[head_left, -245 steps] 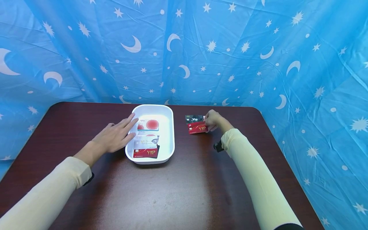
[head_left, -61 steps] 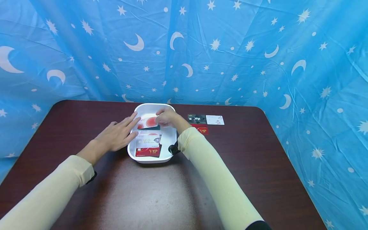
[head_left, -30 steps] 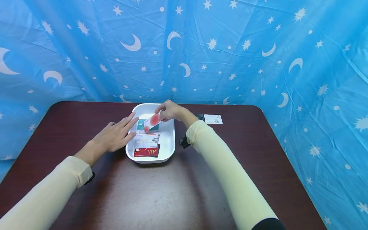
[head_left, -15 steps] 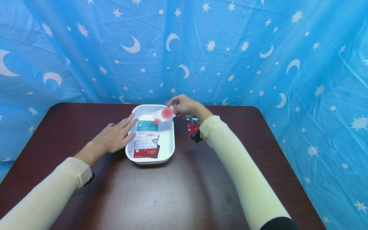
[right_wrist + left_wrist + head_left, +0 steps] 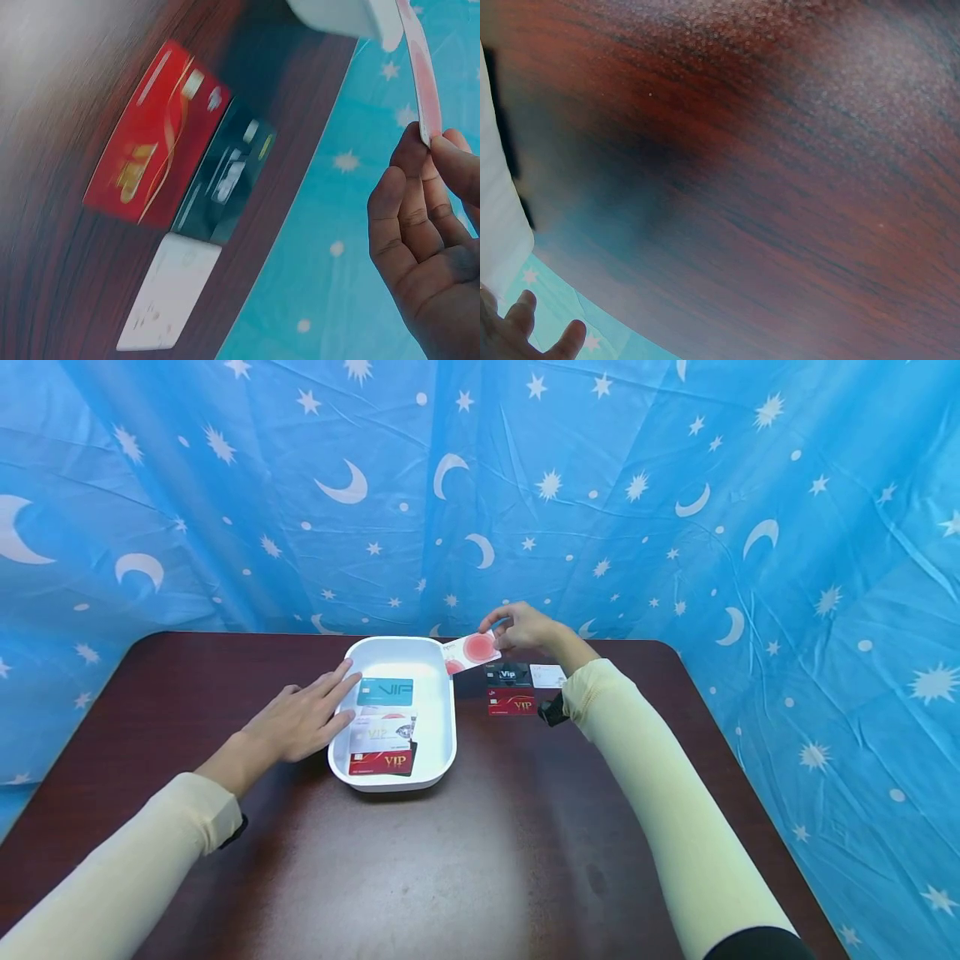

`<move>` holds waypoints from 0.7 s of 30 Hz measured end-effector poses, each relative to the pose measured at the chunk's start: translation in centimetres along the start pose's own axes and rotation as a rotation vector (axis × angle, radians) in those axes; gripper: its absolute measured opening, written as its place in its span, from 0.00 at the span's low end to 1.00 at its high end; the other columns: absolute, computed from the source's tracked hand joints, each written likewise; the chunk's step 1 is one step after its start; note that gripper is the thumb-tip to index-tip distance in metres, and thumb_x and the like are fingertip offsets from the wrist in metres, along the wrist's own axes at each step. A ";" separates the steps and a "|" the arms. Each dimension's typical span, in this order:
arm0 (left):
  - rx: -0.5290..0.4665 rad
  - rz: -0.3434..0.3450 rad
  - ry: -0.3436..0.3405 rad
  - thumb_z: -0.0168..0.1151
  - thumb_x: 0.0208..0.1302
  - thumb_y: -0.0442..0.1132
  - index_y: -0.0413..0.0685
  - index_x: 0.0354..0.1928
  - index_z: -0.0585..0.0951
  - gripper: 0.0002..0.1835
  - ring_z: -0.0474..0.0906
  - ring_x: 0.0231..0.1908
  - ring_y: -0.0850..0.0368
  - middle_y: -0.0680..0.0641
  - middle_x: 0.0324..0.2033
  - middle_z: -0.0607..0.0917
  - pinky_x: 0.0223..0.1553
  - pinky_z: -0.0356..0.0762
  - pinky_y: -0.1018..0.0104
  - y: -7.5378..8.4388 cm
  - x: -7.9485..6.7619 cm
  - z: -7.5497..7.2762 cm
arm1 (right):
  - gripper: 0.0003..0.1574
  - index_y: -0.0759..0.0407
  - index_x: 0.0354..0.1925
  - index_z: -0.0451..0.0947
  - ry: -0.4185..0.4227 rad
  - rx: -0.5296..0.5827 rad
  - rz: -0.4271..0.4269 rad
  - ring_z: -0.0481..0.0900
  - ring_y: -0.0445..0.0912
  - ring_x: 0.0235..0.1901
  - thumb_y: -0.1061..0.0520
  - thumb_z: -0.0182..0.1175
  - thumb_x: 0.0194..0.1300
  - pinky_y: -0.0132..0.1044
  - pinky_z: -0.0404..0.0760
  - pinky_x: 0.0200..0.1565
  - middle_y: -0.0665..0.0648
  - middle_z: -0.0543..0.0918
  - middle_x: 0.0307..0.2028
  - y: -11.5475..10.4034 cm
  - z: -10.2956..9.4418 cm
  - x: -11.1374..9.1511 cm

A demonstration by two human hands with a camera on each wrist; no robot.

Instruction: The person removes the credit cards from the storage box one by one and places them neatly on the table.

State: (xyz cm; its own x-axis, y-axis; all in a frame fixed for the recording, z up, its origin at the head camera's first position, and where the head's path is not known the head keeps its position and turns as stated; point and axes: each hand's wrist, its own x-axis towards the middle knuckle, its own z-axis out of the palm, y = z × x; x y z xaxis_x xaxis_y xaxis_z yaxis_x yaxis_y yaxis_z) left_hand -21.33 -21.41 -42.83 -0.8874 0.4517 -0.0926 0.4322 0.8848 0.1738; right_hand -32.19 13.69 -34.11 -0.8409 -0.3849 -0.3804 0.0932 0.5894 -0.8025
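My right hand (image 5: 528, 628) pinches a white card with red circles (image 5: 472, 652) by its right end. The card is raised and tilted, overlapping the right rim of a white tray (image 5: 431, 710) in the head view. In the right wrist view, thumb and fingertips hold the card (image 5: 424, 82) nearly edge-on. My left hand (image 5: 300, 718) lies with fingers extended at the tray's left rim. Inside the tray are a teal VIP card (image 5: 386, 692), a white VIP card (image 5: 378, 735) and a red VIP card (image 5: 378, 763), the lower ones overlapping others partly hidden.
Right of the tray, a dark Vip card (image 5: 508, 674), a red VIP card (image 5: 512, 702) and a white patterned card (image 5: 547, 677) lie close together on the brown table (image 5: 420, 877). A blue curtain (image 5: 480, 502) hangs behind and to the right.
The right hand laid the red VIP card on the table, went to the tray, and lifted out the white card with red circles, moving it rightward. This uncovered the teal card. The left hand stayed put.
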 end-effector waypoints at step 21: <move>0.006 0.003 0.002 0.47 0.75 0.55 0.46 0.79 0.52 0.38 0.53 0.73 0.36 0.38 0.78 0.48 0.62 0.58 0.26 0.1 -0.1 0.0 | 0.21 0.67 0.58 0.73 0.058 -0.140 0.094 0.76 0.54 0.36 0.73 0.54 0.67 0.50 0.82 0.50 0.59 0.74 0.35 6.3 -5.1 -2.8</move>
State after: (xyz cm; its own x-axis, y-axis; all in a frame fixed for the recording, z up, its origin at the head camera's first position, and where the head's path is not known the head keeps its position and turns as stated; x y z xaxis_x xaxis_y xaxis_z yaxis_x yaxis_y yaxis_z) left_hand -21.23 -21.38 -42.76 -0.8866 0.4538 -0.0900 0.4356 0.8843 0.1679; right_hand -32.00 22.13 -35.76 -0.8618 -0.2840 -0.4203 0.1010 0.7159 -0.6908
